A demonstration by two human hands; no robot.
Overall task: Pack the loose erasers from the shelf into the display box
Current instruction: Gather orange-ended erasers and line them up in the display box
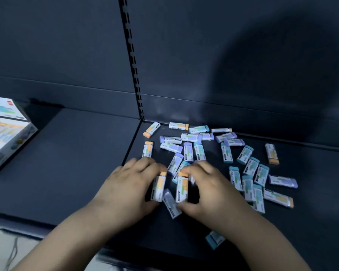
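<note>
- Head view: both hands are low on the dark shelf (67, 163), close together, near the front.
- Left hand (129, 182): fingers curled round an orange-tip eraser (159, 187), holding it.
- Right hand (209, 190): fingers curled over a 2nd orange-tip eraser (182, 187); its thumb touches a purple eraser (170, 204) lying btw. the hands.
- Loose erasers (188, 152) w/ orange, purple and teal ends lie all over the right part of the shelf, some touching, some piled.
- One teal eraser (215, 239) sits alone by the front edge, beside the right arm.
- Display box (6, 145) is at the far left of the shelf, well apart from the erasers; can't tell what's inside.
</note>
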